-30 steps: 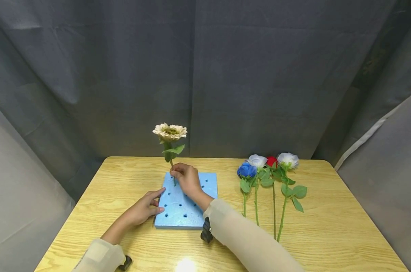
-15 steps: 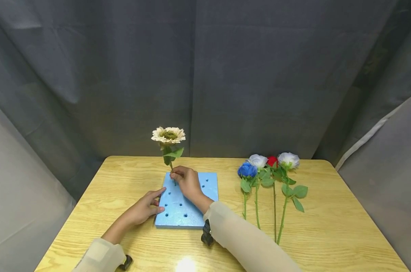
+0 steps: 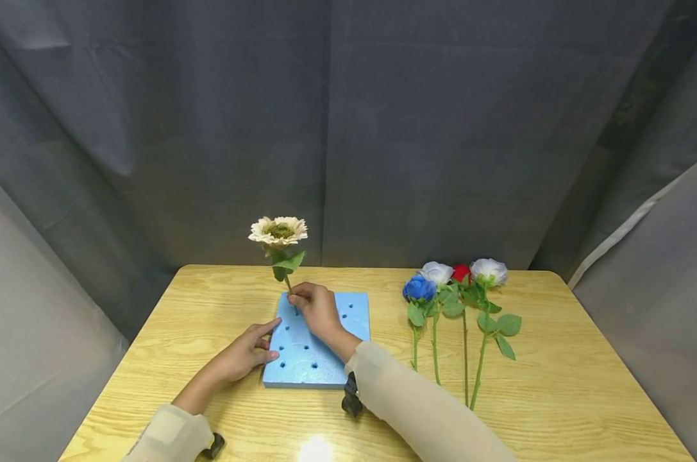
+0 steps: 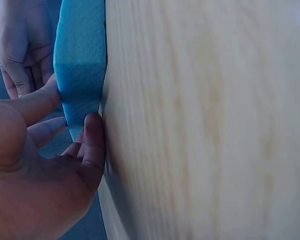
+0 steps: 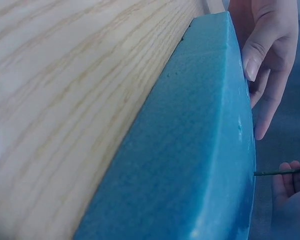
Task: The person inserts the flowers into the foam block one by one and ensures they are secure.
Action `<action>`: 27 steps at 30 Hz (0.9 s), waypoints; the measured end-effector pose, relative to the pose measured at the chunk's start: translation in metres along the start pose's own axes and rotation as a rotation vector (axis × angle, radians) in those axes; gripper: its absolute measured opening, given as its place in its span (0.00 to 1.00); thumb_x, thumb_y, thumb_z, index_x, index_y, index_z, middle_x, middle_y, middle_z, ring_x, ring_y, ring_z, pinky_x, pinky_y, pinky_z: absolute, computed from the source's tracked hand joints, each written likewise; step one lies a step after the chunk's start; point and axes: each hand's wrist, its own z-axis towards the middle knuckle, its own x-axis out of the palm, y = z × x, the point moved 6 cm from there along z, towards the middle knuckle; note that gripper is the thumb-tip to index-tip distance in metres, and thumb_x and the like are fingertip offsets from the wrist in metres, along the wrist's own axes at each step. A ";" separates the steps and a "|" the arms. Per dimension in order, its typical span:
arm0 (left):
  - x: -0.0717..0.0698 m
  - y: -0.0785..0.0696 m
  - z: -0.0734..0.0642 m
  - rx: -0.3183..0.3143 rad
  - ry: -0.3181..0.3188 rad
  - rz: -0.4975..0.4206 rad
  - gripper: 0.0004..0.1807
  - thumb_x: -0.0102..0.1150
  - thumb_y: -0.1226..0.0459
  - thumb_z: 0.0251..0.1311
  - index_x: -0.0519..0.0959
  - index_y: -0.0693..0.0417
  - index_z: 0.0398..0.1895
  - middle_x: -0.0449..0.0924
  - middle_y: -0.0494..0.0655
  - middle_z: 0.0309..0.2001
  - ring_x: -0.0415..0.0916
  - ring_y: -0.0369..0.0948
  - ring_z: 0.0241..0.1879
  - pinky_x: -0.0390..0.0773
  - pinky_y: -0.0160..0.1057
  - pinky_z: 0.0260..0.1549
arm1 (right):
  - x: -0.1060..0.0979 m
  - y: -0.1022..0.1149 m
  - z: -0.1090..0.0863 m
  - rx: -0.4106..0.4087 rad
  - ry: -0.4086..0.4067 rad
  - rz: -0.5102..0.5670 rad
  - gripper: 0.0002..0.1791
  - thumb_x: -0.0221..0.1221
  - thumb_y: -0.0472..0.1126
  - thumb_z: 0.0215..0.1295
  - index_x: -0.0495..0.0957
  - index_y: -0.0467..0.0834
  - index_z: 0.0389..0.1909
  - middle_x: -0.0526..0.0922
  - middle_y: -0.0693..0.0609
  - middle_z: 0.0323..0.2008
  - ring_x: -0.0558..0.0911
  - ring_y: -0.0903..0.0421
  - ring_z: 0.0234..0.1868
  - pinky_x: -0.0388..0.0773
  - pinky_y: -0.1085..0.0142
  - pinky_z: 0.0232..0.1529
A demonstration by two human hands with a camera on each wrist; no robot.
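Observation:
A cream daisy-like flower (image 3: 277,231) with green leaves stands over the blue foam board (image 3: 299,359), leaning a little to the left. My right hand (image 3: 319,312) pinches its stem low down between thumb and fingers. In the right wrist view the stem (image 5: 275,172) meets the board's holed face. At the board's left edge rests my left hand (image 3: 241,353), its thumb and index finger spread apart and touching the edge. The left wrist view shows another fingertip (image 4: 93,131) against the board's side, close to the tabletop. My right hand covers some of the holes.
On the right side of the wooden table (image 3: 556,398) lie a blue rose (image 3: 419,289), a pale rose (image 3: 436,273), a red rose (image 3: 461,274) and a white rose (image 3: 489,272), stems toward me. My right sleeve crosses close beside the stems. A grey curtain (image 3: 429,141) hangs behind the table.
The flower's head has sunk slightly and tipped to the left, while my right hand keeps its pinch on the stem. My left hand and the board have stayed in place.

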 end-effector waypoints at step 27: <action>-0.001 0.000 0.001 -0.020 0.012 0.013 0.39 0.64 0.62 0.71 0.60 0.50 0.81 0.67 0.61 0.66 0.72 0.48 0.55 0.73 0.44 0.51 | -0.022 -0.010 -0.005 0.122 0.043 0.079 0.10 0.64 0.40 0.72 0.87 0.46 0.50 0.89 0.52 0.46 0.87 0.54 0.48 0.82 0.60 0.48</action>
